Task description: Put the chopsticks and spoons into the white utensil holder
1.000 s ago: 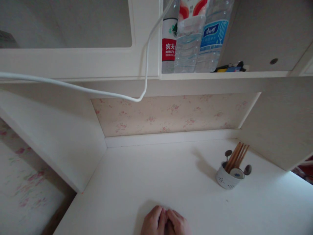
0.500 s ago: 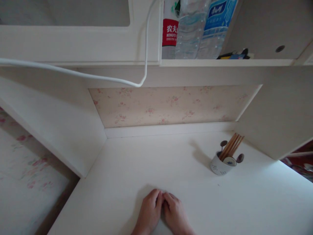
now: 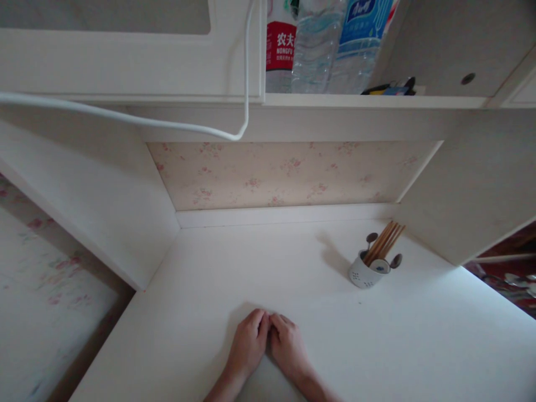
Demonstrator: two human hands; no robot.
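On the white tabletop (image 3: 268,262) my left hand (image 3: 250,341) and my right hand (image 3: 288,345) rest side by side, knuckles up. Both are closed, with thumbs and forefingers touching in the middle, and no object shows in either. Beyond them to the right stands a white utensil holder (image 3: 362,276) with small holes in its wall. Several wooden chopsticks (image 3: 384,242) lean out of it, along with a metal spoon (image 3: 372,238) at the back, another metal spoon (image 3: 396,261) at the right, and a round white piece (image 3: 379,267) with a blue mark.
Overhead, a shelf (image 3: 377,101) carries a red-labelled bottle (image 3: 280,47), a clear bottle (image 3: 316,53) and a blue-labelled bottle (image 3: 355,42). A white cable (image 3: 167,126) hangs before the cabinet. Upright panels (image 3: 96,184) border the table's back corners.
The whole view has shifted slightly, so everything sits a little higher and further left, and more of my forearms shows. My hands stay closed and together on the table.
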